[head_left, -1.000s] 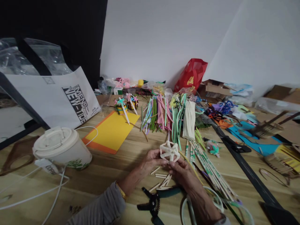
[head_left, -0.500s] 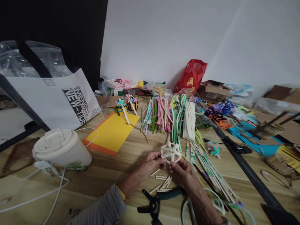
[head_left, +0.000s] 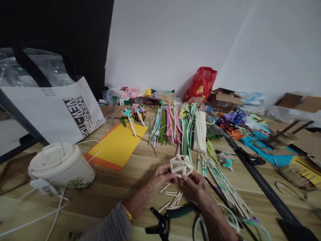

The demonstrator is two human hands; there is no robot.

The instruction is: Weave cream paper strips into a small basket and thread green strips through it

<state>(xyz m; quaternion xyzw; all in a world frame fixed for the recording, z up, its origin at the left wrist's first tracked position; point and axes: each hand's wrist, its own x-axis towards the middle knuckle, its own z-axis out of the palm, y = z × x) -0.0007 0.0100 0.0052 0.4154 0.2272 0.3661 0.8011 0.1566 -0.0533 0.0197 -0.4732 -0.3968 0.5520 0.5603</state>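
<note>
Both hands closed on a cream pipe-cleaner star (head_left: 181, 165), held just above the wooden table (head_left: 120, 189), close to its near edge and roughly midway along it. Left hand (head_left: 159, 179), with grey sleeve and yellow wristband, gripping the star's left side; right hand (head_left: 197, 190) pinching its lower right side, both hands narrow around the frame and touching it. Directly below the hands, a loose scatter of short wooden sticks (head_left: 172, 197); nearer the edge, teal-handled wire cutters (head_left: 163, 222) lying flat. Under the right forearm, pale green plastic loops (head_left: 229, 214), partly hidden. Just right of the hands, a fan of long wooden skewers with green print (head_left: 220, 182). Toward the far edge, bundles of coloured pipe-cleaner strips (head_left: 165, 127) beside a white bundle (head_left: 200, 127). Left of the hands, a lidded paper cup (head_left: 61, 164) with a white cable (head_left: 32, 218) trailing along the table, and a yellow card on an orange sheet (head_left: 115, 145) with two decorated sticks (head_left: 130, 120) near its far end. Along the left edge, a white tote bag (head_left: 50, 113); beyond the far edge, a red bag (head_left: 200, 83). Toward the right edge, a black straightedge (head_left: 260, 180) and blue paper cut-outs (head_left: 268, 157).
</note>
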